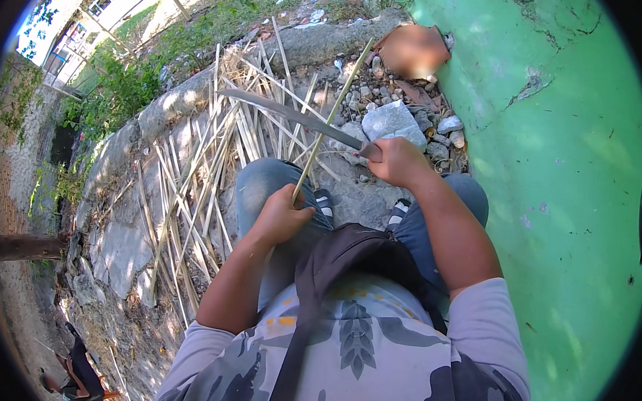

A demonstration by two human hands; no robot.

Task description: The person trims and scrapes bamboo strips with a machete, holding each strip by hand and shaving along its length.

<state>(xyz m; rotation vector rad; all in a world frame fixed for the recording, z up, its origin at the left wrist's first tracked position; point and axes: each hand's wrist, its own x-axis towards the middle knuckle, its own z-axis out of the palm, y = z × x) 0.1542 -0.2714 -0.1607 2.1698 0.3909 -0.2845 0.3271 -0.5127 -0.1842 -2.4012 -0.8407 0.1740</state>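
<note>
My left hand (pixel 282 214) is closed round the lower end of a thin, pale green strip, seemingly split bamboo (pixel 330 117), which slants up and away to the right. In my right hand (pixel 400 163) is the handle of a machete (pixel 296 116). Its long grey blade points left and crosses the strip partway up; whether blade and strip touch I cannot tell. Both hands are above my bent knees. Beyond them and to the left, many pale split strips (pixel 226 134) lie in a loose, crisscrossed heap on the ground.
A pale block (pixel 395 123) sits among rubble (pixel 440 150) ahead, with a brown-orange piece (pixel 414 51) behind it. The green wall (pixel 553 213) rises close on my right. A low stone edge (pixel 181 102) runs behind the strips. A person (pixel 80 369) is at the lower left.
</note>
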